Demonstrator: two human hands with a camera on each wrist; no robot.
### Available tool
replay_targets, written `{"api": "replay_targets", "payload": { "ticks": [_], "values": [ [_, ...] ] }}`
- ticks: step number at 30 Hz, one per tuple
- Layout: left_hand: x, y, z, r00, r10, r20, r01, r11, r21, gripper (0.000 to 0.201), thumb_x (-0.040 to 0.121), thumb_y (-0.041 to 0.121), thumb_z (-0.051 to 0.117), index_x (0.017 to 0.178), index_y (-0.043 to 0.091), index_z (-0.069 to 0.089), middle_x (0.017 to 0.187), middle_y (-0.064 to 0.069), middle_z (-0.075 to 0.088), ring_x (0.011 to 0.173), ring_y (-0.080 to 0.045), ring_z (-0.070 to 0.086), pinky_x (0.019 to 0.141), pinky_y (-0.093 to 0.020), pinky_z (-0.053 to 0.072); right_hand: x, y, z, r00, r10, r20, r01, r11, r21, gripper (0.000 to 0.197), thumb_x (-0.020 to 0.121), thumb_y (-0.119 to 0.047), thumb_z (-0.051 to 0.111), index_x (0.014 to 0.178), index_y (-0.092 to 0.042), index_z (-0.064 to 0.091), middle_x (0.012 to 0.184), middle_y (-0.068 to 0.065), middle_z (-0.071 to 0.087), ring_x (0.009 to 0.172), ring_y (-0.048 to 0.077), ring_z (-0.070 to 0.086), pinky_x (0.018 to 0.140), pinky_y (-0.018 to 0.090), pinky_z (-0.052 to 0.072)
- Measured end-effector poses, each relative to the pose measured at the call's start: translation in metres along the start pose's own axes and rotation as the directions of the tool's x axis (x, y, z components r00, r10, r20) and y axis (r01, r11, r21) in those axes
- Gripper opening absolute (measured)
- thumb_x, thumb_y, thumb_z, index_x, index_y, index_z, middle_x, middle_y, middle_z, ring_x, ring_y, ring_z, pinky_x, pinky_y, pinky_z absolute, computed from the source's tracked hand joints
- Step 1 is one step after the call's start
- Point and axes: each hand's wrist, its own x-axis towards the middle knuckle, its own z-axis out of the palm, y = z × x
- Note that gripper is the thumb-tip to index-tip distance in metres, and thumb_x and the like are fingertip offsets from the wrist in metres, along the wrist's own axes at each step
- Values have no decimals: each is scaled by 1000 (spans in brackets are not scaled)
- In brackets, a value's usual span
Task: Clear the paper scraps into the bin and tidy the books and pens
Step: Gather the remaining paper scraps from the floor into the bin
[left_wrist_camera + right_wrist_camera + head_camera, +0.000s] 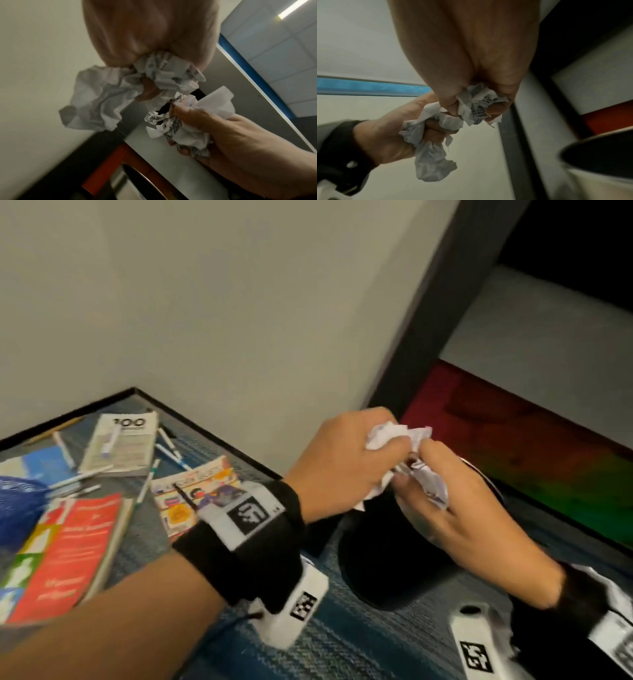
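Both hands were up over the bin [394, 559] when we looked: our left hand [342, 467] was clenched round a wad of crumpled white paper [390, 436], and our right hand [455, 508] was clenched round a second wad, printed with dark text [431, 484]. They were close together, knuckles nearly meeting, and the two wads seemed to touch between them. In the left wrist view a loose flap of the white paper hung out below the fist, and the right wrist view showed a similar tail dangling free.

We judged the step in hand to be the drop itself. The bin's dark mouth sat directly below the right hand, while the left hand hung nearer its left rim, so we would have moved the left hand a little to the right before letting go. Lowering both fists closer to the opening seemed wise, since light paper drifts. Opening the fingers fully, not halfway, should free the trailing flaps too.

Books [58, 556] and pens [168, 453] lay scattered on the blue-grey carpet [342, 645] to the left, against the wall [222, 302], not yet tidied. We could not tell whether more scraps remained on the floor.
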Motion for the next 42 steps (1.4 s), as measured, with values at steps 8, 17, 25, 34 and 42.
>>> {"api": "replay_targets", "payload": {
  "ticks": [8, 17, 25, 34, 42],
  "values": [
    [78, -16, 135, 987, -137, 81, 133, 989, 62, 39, 87, 45, 61, 63, 16, 50, 63, 3, 58, 65, -16, 58, 59, -29, 42, -31, 109, -16, 932, 342, -121, -360, 916, -180, 35, 90, -19, 56, 123, -21, 46, 106, 3, 52, 99, 20, 48, 81, 31, 37],
    [92, -53, 198, 804, -552, 222, 311, 708, 634, 47, 101, 31, 19, 139, 11, 38, 145, -17, 38, 129, -41, 34, 105, -50, 29, -36, 156, -20, 818, 562, 120, -507, 804, -311, 75, 71, -30, 80, 135, -18, 42, 133, 7, 43, 121, 25, 45, 99, 31, 39],
    [108, -25, 158, 851, -469, 236, 399, 870, 289, 36, 95, 17, 33, 110, 3, 63, 119, -21, 61, 106, -35, 56, 88, -40, 45, -30, 138, -48, 846, 511, 149, -408, 803, -435, 74, 82, -17, 66, 146, -30, 32, 146, 1, 42, 124, 26, 50, 101, 42, 44],
    [58, -32, 59, 823, -445, 352, 474, 881, 4, 24, 98, 10, 38, 92, 17, 60, 93, -9, 66, 75, -25, 67, 63, -29, 55, 23, 55, -19, 989, 141, -51, -146, 824, -548, 19, 86, -34, 56, 103, -27, 59, 98, -3, 59, 89, 28, 62, 67, 38, 49],
    [-33, -76, -117, 820, -572, -33, 509, 701, 498, 18, 91, 13, 48, 91, 8, 66, 90, -9, 70, 86, -26, 68, 75, -37, 55, 112, -70, 94, 968, -228, 105, 249, 931, -268, 22, 92, -39, 50, 106, -25, 60, 101, -4, 59, 89, 21, 60, 68, 34, 46]
  ]
}}
